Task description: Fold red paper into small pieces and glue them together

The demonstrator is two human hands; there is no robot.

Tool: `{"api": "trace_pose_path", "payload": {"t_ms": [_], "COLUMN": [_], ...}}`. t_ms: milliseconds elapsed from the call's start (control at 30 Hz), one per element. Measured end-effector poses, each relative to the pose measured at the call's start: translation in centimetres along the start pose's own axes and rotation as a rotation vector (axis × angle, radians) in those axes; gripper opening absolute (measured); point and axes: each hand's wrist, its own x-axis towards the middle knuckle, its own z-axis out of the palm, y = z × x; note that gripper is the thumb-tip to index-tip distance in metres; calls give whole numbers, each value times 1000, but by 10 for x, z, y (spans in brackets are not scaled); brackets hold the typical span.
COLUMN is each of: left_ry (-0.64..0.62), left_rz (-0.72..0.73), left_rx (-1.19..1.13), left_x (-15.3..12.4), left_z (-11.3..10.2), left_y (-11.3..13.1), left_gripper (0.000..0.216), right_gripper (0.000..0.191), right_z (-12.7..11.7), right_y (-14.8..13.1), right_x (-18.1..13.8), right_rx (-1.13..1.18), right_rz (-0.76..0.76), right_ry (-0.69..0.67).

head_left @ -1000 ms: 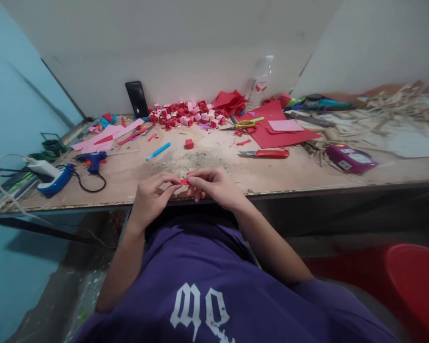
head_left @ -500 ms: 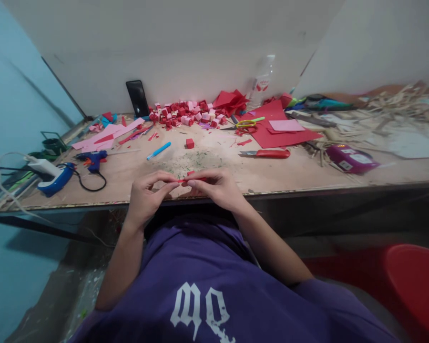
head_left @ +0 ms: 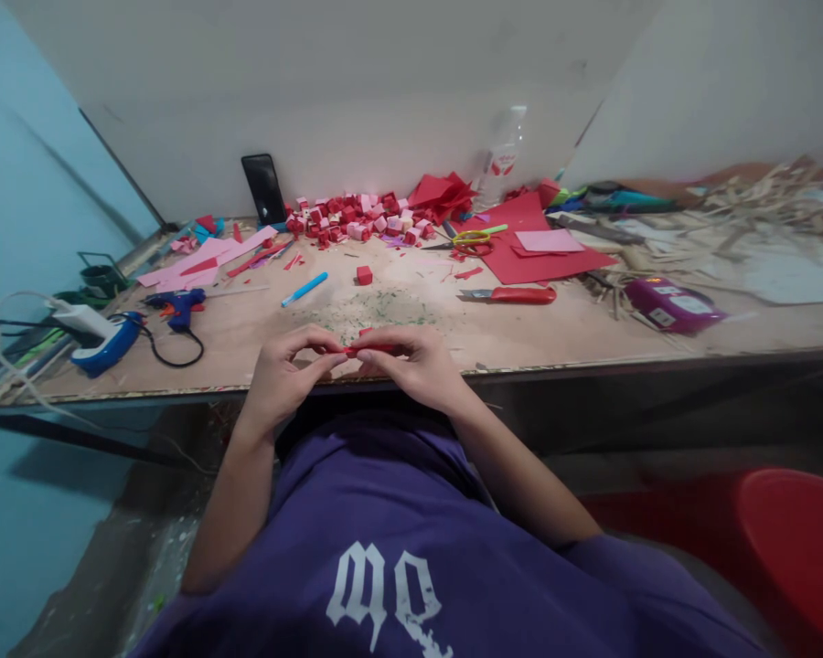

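In the head view, both hands meet at the near edge of the surface (head_left: 576, 334), just above the person's purple shirt (head_left: 384, 512); the left hand (head_left: 283, 373) pinches one end of a thin red strip (head_left: 365, 348) between thumb and forefinger, and the right hand (head_left: 415, 363) pinches the other end, its fingers curled over the strip; the strip lies level, its long axis running left to right along the surface's edge, one end pointing at each hand; it is held just over the surface, and whether it touches cannot be told. Beyond the hands lie a lone red cube (head_left: 364, 275), a blue pen (head_left: 304, 289) and a red-handled knife (head_left: 514, 294); a heap of red and pink cubes (head_left: 360, 221) sits by the wall, well apart. Against a second ago, the hands stand almost where they were; more of the strip now shows along the right hand's fingers; its direction is unchanged.
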Motion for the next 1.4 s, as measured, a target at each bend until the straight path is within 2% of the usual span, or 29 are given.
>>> {"api": "trace_pose_path", "payload": {"t_ms": [133,400,667,833,1067,1267,1400], "left_ry": [-4,-26,26,80,29,-19,-7], "left_rz": [33,186,151,142,212,235,233], "left_rx": [5,106,55,43,129,155,153], "left_x": [-1,2,2,0,2,3,2], "left_z": [0,1,3,4,3,3,3], "left_y": [0,1,1,0,0,-1,-2], "left_gripper": [6,5,7,8,10,4,6], "right_gripper": [19,12,9,12,10,6,7], "right_z": [-1,0,3,4,4,4,4], "right_y": [2,1,-1,0,7,6,5], "right_x": [0,1,-2,-2,-2,-2,-1], "right_rx": [-10,-38,32,179,235,166,136], "right_rz": [-22,-74,-72,-18,1,-8,-23], "right_ry": [-1,22,83,102,122,116,87]}}
